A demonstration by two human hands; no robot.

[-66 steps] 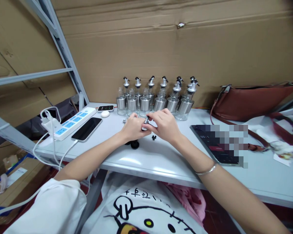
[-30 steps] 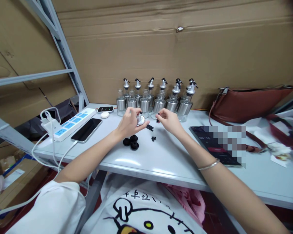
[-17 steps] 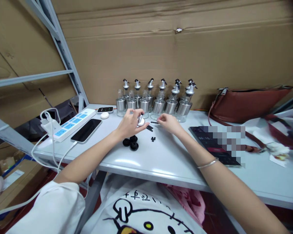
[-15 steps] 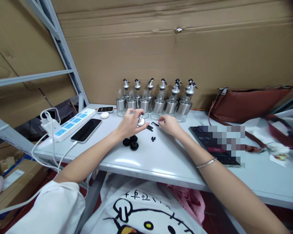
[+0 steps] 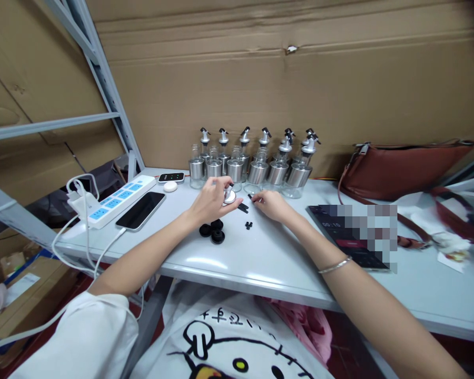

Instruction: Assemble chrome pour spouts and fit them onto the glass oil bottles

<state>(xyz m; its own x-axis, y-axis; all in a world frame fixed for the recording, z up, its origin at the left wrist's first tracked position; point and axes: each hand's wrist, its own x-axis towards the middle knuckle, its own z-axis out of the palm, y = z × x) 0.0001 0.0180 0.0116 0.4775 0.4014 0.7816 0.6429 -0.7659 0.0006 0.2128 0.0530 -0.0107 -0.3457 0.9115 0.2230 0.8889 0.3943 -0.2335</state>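
My left hand (image 5: 210, 201) is closed around a silver pourer spout (image 5: 229, 197), held just above the table. Thumb and fingers of my right hand (image 5: 274, 204) pinch a small black flap piece (image 5: 250, 197), mostly covered by the fingertips. Between the hands lie some thin black flap strips (image 5: 243, 208). Closer to me sit several tiny black plugs (image 5: 248, 225) and, left of them, a cluster of black rubber stoppers (image 5: 217, 237). Behind the hands stand glass bottles with steel sleeves (image 5: 258, 172); the ones at the back and right carry pourer spouts (image 5: 265, 136).
At left are a white power strip (image 5: 122, 197), a phone on a cable (image 5: 141, 211), a small black device (image 5: 171, 178) and a white round case (image 5: 170, 187). A tablet (image 5: 339, 237) and a brown bag (image 5: 403, 171) lie right. Cardboard (image 5: 237, 79) walls the back.
My right fingers have closed further over the black flap piece, which now shows only its end. My left hand keeps the pourer spout in nearly the same place.
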